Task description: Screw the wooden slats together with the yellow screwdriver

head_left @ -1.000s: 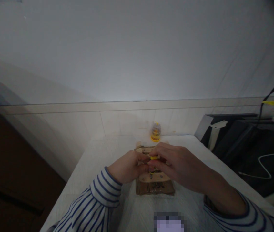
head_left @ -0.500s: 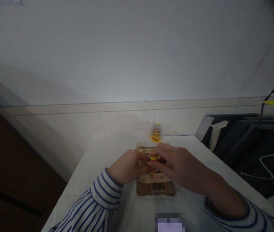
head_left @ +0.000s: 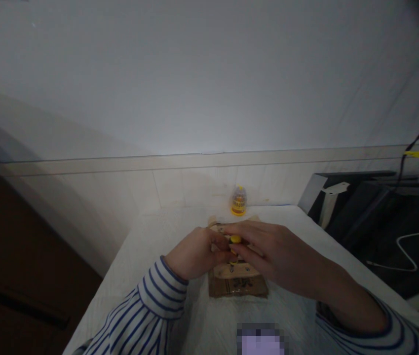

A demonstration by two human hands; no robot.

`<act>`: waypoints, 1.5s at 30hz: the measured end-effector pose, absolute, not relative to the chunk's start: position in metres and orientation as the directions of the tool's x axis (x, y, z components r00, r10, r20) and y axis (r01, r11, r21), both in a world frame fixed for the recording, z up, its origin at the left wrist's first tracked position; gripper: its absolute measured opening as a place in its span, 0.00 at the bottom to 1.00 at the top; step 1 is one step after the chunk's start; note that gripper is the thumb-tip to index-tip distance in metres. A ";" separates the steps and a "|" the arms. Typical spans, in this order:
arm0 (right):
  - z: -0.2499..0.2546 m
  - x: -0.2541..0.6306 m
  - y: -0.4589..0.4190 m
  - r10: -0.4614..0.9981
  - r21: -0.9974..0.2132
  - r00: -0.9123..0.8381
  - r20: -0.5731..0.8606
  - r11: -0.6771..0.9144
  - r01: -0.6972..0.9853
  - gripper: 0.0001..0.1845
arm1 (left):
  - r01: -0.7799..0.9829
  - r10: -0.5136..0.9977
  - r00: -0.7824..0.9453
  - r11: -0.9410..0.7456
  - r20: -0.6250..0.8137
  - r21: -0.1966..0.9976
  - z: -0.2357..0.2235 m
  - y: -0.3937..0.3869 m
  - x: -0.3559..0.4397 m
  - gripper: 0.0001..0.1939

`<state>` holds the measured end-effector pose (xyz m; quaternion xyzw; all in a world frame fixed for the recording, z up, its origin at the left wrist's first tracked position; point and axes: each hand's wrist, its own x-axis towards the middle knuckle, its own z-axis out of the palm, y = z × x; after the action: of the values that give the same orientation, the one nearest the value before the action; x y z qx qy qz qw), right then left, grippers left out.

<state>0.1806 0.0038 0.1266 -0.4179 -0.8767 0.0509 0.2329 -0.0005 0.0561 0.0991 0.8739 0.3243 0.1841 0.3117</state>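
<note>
A small screwdriver (head_left: 235, 239) with a yellow top and dark handle stands nearly upright between my hands. My right hand (head_left: 268, 246) has its thumb and fingers around the handle just below the yellow cap. From the left, my left hand (head_left: 204, 254) is closed, thumb and fingertips at the screwdriver's side; what exactly they pinch is hidden. Beneath both hands lies a pale wooden piece (head_left: 227, 271) with screws in it, on a brown printed packet (head_left: 237, 287). The screwdriver's tip is hidden by my fingers.
A clear, yellow-based container (head_left: 238, 202) stands at the table's back edge by the wall. The white-covered table (head_left: 150, 246) reaches under my arms. Dark panels (head_left: 372, 222) and a white cable (head_left: 398, 251) are to the right. A blurred-out patch covers the near edge.
My right fingers have loosened and shifted slightly on the screwdriver, so more of its yellow top shows. My left hand stays almost in place.
</note>
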 end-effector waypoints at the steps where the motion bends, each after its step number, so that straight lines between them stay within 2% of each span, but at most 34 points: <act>1: 0.126 0.181 0.004 0.754 -0.283 -0.547 0.363 0.648 0.707 0.15 | 0.457 0.685 0.718 -0.599 0.125 0.658 0.099 0.056 0.000 0.07; 8: 0.127 0.178 0.004 0.763 -0.272 -0.541 0.354 0.637 0.721 0.11 | 0.465 0.710 0.691 -0.580 0.136 0.669 0.098 0.055 0.002 0.08; 20: 0.122 0.177 0.006 0.745 -0.234 -0.539 0.392 0.648 0.725 0.11 | 0.475 0.709 0.698 -0.564 0.102 0.676 0.096 0.057 0.001 0.08; 30: 0.124 0.178 0.006 0.750 -0.219 -0.527 0.401 0.637 0.739 0.09 | 0.363 0.638 0.763 -0.559 0.107 0.745 0.096 0.057 0.001 0.09; 36: 0.125 0.177 0.007 0.761 -0.205 -0.525 0.380 0.623 0.755 0.08 | 0.323 0.592 0.796 -0.595 0.129 0.736 0.095 0.056 0.001 0.11; 45: 0.124 0.177 0.008 0.764 -0.219 -0.525 0.375 0.623 0.750 0.08 | 0.347 0.605 0.785 -0.610 0.136 0.713 0.094 0.056 0.000 0.11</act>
<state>0.1772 0.0080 0.1236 -0.4337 -0.8731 0.0152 0.2224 -0.0002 0.0564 0.0944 0.8779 0.2710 0.1852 0.3487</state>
